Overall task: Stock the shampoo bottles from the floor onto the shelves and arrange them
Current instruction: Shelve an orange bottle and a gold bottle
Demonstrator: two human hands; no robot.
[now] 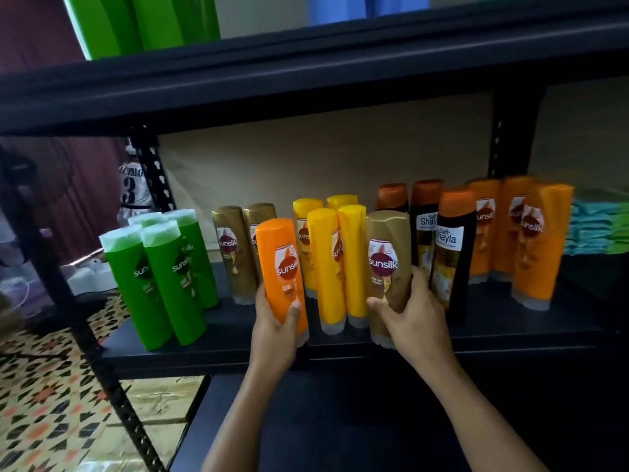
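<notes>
My left hand grips the lower part of an orange shampoo bottle, held upright at the front of the black shelf. My right hand grips a gold shampoo bottle, also upright at the shelf's front edge. Between the two stand several yellow bottles. Behind the orange bottle stand two gold bottles. Green bottles are grouped at the left. Black bottles and more orange bottles stand to the right.
An upper shelf carries large green bottles and blue ones. Stacked teal and green packets lie at the far right. A patterned tile floor and the rack's black post are at the lower left.
</notes>
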